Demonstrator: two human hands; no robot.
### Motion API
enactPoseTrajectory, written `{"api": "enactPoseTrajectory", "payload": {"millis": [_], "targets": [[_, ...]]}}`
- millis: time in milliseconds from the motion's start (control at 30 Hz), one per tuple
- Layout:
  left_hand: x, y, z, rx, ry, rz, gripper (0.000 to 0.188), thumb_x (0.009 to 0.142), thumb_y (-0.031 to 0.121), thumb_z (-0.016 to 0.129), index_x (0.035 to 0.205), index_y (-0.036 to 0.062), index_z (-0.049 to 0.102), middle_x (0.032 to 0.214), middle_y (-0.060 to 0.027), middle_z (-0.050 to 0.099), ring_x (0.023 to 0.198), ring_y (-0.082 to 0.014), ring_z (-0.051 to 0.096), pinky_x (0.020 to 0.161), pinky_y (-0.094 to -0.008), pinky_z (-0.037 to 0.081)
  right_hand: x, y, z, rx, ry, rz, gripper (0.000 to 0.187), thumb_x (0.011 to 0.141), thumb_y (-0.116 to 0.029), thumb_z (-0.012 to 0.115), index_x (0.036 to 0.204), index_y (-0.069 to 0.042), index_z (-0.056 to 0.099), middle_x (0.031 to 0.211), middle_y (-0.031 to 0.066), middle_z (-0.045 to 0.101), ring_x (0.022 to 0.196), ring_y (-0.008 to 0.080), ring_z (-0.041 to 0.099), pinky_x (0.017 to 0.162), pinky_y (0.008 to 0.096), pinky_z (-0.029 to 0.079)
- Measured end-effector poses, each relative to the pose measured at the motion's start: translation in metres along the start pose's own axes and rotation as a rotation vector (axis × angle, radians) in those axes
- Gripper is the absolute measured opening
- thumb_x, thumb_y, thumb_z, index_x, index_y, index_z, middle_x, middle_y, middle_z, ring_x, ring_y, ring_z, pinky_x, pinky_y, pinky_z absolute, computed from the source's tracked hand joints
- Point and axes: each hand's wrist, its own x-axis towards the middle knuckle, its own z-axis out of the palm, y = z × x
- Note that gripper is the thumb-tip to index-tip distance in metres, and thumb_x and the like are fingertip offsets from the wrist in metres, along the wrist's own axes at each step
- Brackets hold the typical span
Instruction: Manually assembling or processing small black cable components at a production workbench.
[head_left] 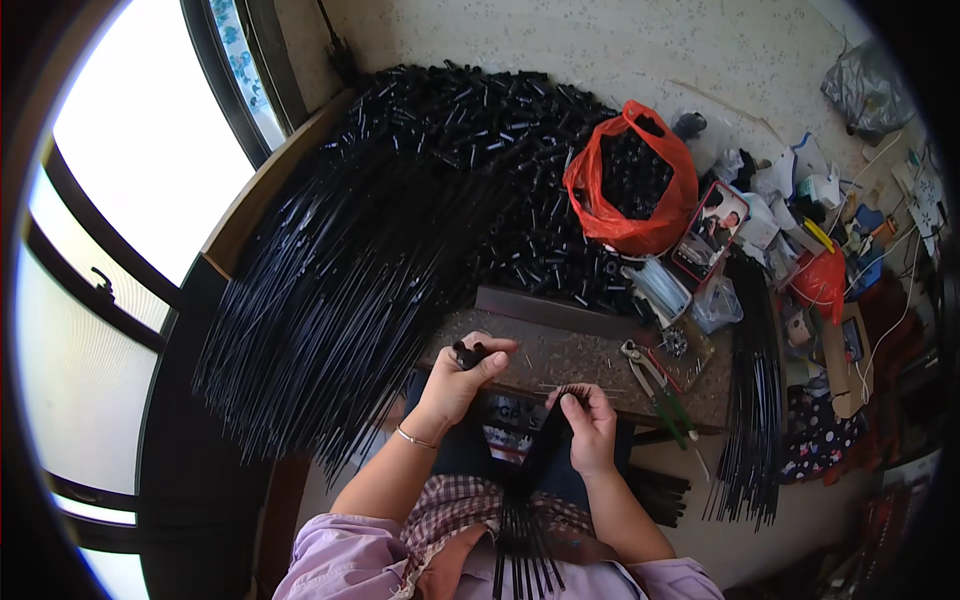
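Note:
My left hand [462,382] is closed around a few short black tubes [468,353], lifted just over the worktable's near edge. To its right, my right hand [590,428] grips a bundle of thin black rods [545,442] close to their upper ends. Those rods slope down across my lap, and their lower ends [528,555] fan out against my clothing. A large pile of similar long black rods [330,290] spreads over the table's left side. Behind it lies a heap of short black tubes [470,115].
A red plastic bag [640,235] of small black parts stands at the back. Pliers with green handles [660,392] lie on the worktable [520,365], near a dark metal bar [560,313]. More black rods [752,400] hang at the right, beside clutter. Windows [130,130] are at left.

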Motion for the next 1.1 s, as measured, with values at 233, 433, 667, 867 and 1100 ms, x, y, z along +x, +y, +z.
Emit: {"api": "enactPoseTrajectory", "payload": {"millis": [233,433,667,867,1100], "targets": [[-0.019,-0.025,0.018,-0.759,-0.150,-0.423,0.020,0.066,0.000,0.056,0.084,-0.0004,0.048,0.085,-0.0142,0.049,0.058,-0.0123,0.048,0.049,-0.0186,0.041,-0.011,-0.005,0.017,0.131,0.113,0.033,0.011,0.077,-0.006,0.046,0.087,-0.001,0.043,0.079,0.0020,0.047,0.073,0.0062,0.044,0.069,0.0182,0.035],[-0.009,-0.023,0.017,-0.797,-0.221,-0.447,0.017,0.067,-0.002,0.053,0.084,-0.0039,0.050,0.086,-0.0172,0.049,0.063,-0.0138,0.050,0.054,-0.0187,0.043,-0.014,-0.005,0.023,0.082,0.088,-0.050,0.018,0.076,-0.005,0.047,0.089,-0.001,0.037,0.081,0.0038,0.044,0.074,0.0069,0.044,0.069,0.0180,0.035],[-0.007,-0.022,0.010,-0.799,-0.318,-0.418,0.018,0.067,0.000,0.055,0.083,-0.0061,0.051,0.083,-0.0143,0.052,0.068,-0.0143,0.052,0.060,-0.0207,0.045,-0.012,-0.002,0.022,0.108,0.105,-0.043,0.016,0.075,-0.005,0.048,0.088,-0.001,0.038,0.080,0.0035,0.044,0.072,0.0067,0.044,0.067,0.0181,0.035],[-0.007,-0.020,0.013,-0.677,-0.297,-0.340,0.020,0.067,0.001,0.056,0.086,-0.0035,0.050,0.084,-0.0133,0.053,0.072,-0.0150,0.052,0.066,-0.0244,0.044,-0.011,-0.003,0.024,0.142,0.078,-0.044,0.016,0.075,-0.005,0.049,0.087,-0.002,0.038,0.080,0.0027,0.044,0.071,0.0063,0.043,0.066,0.0174,0.035],[-0.009,-0.018,0.017,-0.728,-0.277,-0.367,0.018,0.066,0.000,0.056,0.083,-0.0029,0.050,0.086,-0.0146,0.051,0.068,-0.0143,0.051,0.064,-0.0222,0.043,-0.012,-0.002,0.024,0.140,0.108,-0.030,0.016,0.074,-0.003,0.049,0.087,-0.004,0.040,0.080,0.0014,0.045,0.073,0.0066,0.042,0.068,0.0186,0.034]]}}
